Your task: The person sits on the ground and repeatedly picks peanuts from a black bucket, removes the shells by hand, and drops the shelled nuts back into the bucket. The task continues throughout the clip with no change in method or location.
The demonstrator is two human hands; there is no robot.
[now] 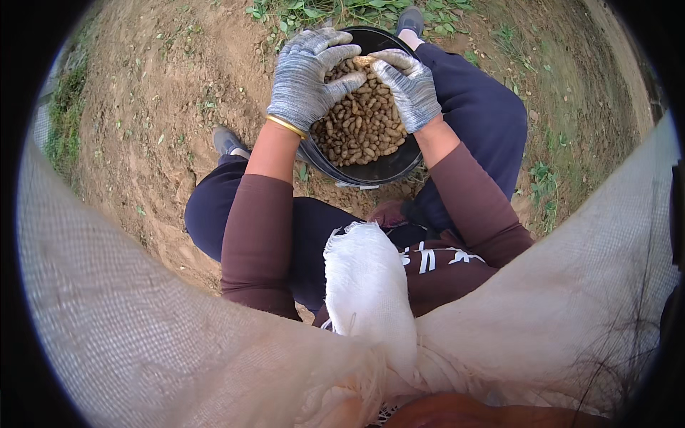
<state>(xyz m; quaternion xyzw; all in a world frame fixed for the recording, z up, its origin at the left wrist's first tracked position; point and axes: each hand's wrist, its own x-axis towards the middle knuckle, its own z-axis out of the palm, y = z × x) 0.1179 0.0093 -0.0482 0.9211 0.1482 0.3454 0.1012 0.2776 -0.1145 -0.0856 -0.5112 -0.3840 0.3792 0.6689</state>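
Note:
A black bucket (393, 169) stands between my legs, with a heap of unshelled peanuts (363, 125) inside. Both hands wear grey and white knit gloves and are above the bucket. My right hand (409, 88) pinches one pale peanut pod (364, 61) between its thumb and fingertips. My left hand (316, 75) is over the bucket's left side, fingers and thumb spread, with nothing visible between them. One of its fingertips comes close to the pod; whether they touch is unclear. A gold-coloured bangle (287, 126) circles my left wrist.
Bare brown soil (144, 123) surrounds me, scattered with small leaves. Leafy green plants (342, 9) lie beyond the bucket. My bent legs (471, 112) flank it. White cloth (369, 289) hangs before my chest, and pale gauzy fabric (160, 321) drapes across the lower view.

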